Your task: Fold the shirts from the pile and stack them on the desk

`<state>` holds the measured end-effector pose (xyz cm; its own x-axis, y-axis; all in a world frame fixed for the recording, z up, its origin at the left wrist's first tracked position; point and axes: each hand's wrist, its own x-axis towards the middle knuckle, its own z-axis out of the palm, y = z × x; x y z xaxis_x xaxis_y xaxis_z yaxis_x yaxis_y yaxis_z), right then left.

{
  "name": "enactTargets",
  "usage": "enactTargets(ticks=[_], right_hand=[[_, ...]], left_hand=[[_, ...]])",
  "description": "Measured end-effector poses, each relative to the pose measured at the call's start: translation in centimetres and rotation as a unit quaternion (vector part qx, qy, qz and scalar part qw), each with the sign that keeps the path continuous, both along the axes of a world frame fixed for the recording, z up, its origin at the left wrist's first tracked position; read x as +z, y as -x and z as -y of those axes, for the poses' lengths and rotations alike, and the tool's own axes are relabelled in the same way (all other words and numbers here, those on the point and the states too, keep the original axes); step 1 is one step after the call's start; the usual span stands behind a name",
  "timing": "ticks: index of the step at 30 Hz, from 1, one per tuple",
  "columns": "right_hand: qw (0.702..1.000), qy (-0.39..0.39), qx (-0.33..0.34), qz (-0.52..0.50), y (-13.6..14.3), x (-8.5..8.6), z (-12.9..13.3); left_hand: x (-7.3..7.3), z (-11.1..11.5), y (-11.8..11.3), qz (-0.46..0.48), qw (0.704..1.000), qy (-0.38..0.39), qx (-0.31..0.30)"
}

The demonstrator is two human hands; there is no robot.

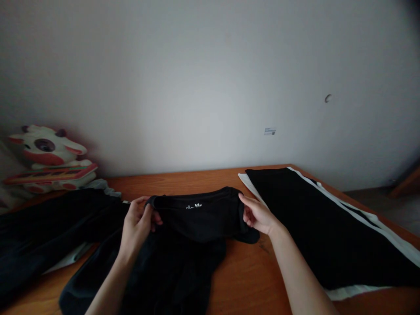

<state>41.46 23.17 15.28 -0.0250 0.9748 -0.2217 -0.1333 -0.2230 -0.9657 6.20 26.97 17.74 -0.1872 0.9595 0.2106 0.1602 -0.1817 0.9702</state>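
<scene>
A black garment [203, 218] with a small white printed logo near its upper edge is stretched between my two hands. My left hand [139, 216] pinches its left upper corner, thumb on the near side. At the right upper corner, my right hand [257, 214] grips the edge between thumb and curled fingers. The held edge is raised off the table, and dark cloth hangs below it and spreads over the wood toward me. Whether this is a top or trousers I cannot tell.
Flat on the right of the wooden table [243, 284] lies black clothing [305, 218] with white fabric at its edges. More dark clothing [59, 227] is heaped at the left. Behind it sits a toy cow with a keyboard [52, 157]. A pale wall [197, 87] stands behind the table.
</scene>
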Motion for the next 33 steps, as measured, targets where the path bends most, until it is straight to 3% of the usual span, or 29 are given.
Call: enactTargets(ticks=[2, 3, 5, 6, 7, 8, 10, 11, 13, 15, 18, 21, 24, 28, 33], right_hand=[[0.993, 0.028, 0.116, 0.012, -1.0, -0.5, 0.8], [0.983, 0.045, 0.176, 0.025, -1.5, -0.7, 1.2], [0.957, 0.081, 0.274, 0.049, -2.1, -1.0, 1.7], [0.95, 0.084, 0.296, 0.056, -2.1, -1.0, 1.7], [0.953, 0.066, 0.29, 0.061, -1.8, -0.9, 1.6], [0.966, 0.024, 0.25, 0.068, -1.4, -0.7, 1.2], [0.983, -0.127, 0.076, 0.11, -0.1, -0.1, 0.3], [0.965, -0.212, -0.028, 0.153, 0.6, 0.1, -0.2], [0.889, -0.333, -0.174, 0.262, 1.7, 0.4, -1.0], [0.825, -0.377, -0.218, 0.361, 2.3, 0.1, -1.5], [0.795, -0.354, -0.199, 0.45, 2.3, -1.3, -1.8], [0.793, -0.276, -0.159, 0.52, 2.1, -2.9, -2.0], [0.789, -0.201, -0.11, 0.57, 2.4, -3.9, -2.0], [0.792, -0.176, -0.058, 0.582, 3.0, -4.2, -1.6], [0.789, -0.142, -0.049, 0.596, 3.1, -4.4, -1.4]], left_hand=[[0.3, 0.0, 1.2, 0.034, 0.988, 0.101, -0.108], [0.4, 0.1, 1.9, 0.041, 0.969, 0.159, -0.187], [0.6, 0.5, 3.4, 0.025, 0.894, 0.267, -0.36], [0.7, 0.7, 3.9, 0.014, 0.862, 0.29, -0.415], [0.9, 0.7, 4.2, 0.01, 0.86, 0.277, -0.428], [1.1, 0.6, 4.2, 0.016, 0.889, 0.226, -0.399], [1.4, 0.1, 3.6, 0.053, 0.973, 0.024, -0.225], [1.6, -0.3, 3.1, 0.069, 0.986, -0.091, -0.118], [1.6, -1.0, 2.4, 0.069, 0.967, -0.245, 0.033], [1.2, -1.4, 2.0, 0.035, 0.96, -0.266, 0.084], [-0.1, -1.3, 1.6, -0.074, 0.984, -0.162, 0.032], [-1.8, -1.2, 0.7, -0.218, 0.97, -0.071, -0.076], [-3.8, -1.6, 0.0, -0.339, 0.93, -0.047, -0.133], [-5.9, -2.3, 0.9, -0.457, 0.876, -0.017, -0.151], [-6.4, -2.5, 4.1, -0.639, 0.761, 0.015, -0.112]])
